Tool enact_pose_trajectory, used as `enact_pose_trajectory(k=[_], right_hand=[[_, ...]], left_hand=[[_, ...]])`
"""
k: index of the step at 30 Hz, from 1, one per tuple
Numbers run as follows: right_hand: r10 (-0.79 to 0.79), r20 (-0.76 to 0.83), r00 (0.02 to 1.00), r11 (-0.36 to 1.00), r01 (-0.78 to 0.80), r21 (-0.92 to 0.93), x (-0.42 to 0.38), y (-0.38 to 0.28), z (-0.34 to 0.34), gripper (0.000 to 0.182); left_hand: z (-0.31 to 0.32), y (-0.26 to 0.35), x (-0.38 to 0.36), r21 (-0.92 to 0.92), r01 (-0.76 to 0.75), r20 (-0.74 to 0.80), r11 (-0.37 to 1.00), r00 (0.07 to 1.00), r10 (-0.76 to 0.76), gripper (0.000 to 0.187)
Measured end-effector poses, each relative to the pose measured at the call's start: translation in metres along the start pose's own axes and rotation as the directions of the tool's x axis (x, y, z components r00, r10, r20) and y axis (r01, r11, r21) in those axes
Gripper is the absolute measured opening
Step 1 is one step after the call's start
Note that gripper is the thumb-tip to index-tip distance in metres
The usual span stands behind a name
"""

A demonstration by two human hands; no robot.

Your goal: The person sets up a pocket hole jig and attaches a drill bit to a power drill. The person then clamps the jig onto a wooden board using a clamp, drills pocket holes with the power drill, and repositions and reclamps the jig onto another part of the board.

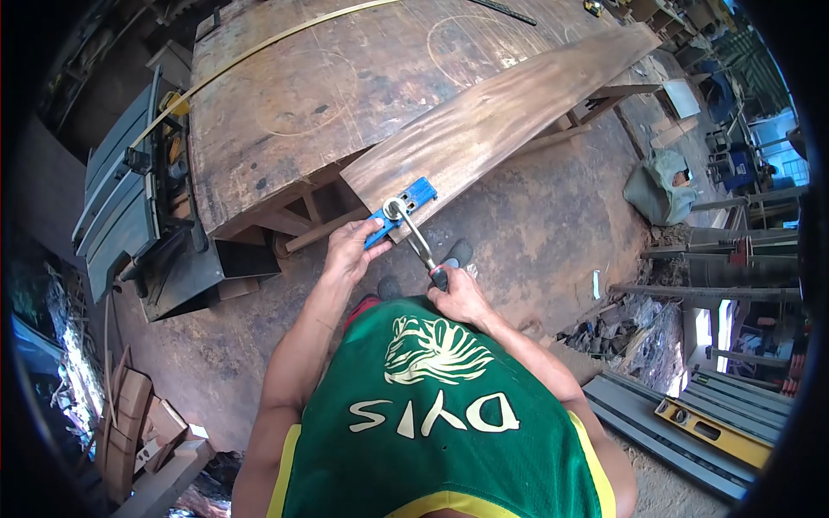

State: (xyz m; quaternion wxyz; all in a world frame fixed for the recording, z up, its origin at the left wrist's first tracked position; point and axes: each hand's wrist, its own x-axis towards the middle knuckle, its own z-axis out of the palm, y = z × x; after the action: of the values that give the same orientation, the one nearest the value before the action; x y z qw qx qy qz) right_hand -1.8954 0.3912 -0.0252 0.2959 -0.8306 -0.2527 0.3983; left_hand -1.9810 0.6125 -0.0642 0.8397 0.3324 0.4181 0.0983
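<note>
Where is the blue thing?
In the head view the blue jig sits mid-frame on the near end of the long plank, clamped by the metal clamp. The left hand touches its lower end.

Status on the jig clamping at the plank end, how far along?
Done: blue jig sits on the end of the plank, which rests on the workbench. In hand: left hand steadies the jig, right hand grips the clamp handle. Left: no holes visible.
</note>
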Motion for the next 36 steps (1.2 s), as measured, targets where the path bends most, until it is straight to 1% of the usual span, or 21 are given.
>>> enact_pose_trajectory(k=[3,8,11,14,20,22,25,29,31,36], right_hand=[[0.011,0.008,1.000,1.000,-0.011,-0.008,-0.004,-0.006,-0.004,0.048],[0.036,0.015,0.999,0.999,-0.036,-0.018,-0.001,0.000,0.000,0.048],[0.010,0.020,1.000,0.999,-0.009,-0.049,0.005,0.000,0.001,0.048],[0.043,0.047,0.998,0.998,-0.040,-0.055,0.006,-0.001,0.000,0.046],[0.057,0.022,0.998,0.996,-0.055,-0.075,0.004,-0.002,0.002,0.043],[-0.012,-0.002,1.000,0.998,0.012,-0.068,0.004,0.002,0.002,0.041],[-0.014,0.005,1.000,0.999,0.014,-0.050,0.005,0.004,0.002,0.040],[0.000,0.011,1.000,0.997,0.001,-0.072,0.004,0.005,0.002,0.039],[0.045,-0.001,0.999,0.995,-0.045,-0.088,0.003,0.001,0.002,0.039],[0.011,-0.021,1.000,0.998,-0.012,-0.069,0.005,-0.002,0.000,0.041]], left_hand=[[-0.001,0.002,0.000,0.025,0.038,0.009,0.999,0.999,-0.039,0.030],[0.004,0.005,-0.004,0.014,0.029,0.004,0.999,1.000,-0.029,0.027],[0.003,0.003,-0.003,0.015,0.017,-0.005,1.000,1.000,-0.017,0.027],[0.001,0.001,-0.002,0.022,0.021,-0.006,1.000,1.000,-0.021,0.027],[-0.003,-0.005,0.002,-0.001,-0.013,-0.015,1.000,1.000,0.012,0.028],[-0.002,-0.006,0.004,-0.009,-0.019,-0.024,1.000,1.000,0.019,0.028],[-0.003,-0.007,0.005,-0.003,-0.030,-0.024,1.000,0.999,0.030,0.028],[-0.001,-0.005,0.002,-0.012,-0.024,-0.026,1.000,0.999,0.023,0.027],[-0.001,-0.004,0.002,-0.006,-0.022,-0.024,1.000,0.999,0.022,0.027],[-0.002,-0.003,0.003,0.004,-0.001,-0.018,1.000,1.000,0.001,0.026]])
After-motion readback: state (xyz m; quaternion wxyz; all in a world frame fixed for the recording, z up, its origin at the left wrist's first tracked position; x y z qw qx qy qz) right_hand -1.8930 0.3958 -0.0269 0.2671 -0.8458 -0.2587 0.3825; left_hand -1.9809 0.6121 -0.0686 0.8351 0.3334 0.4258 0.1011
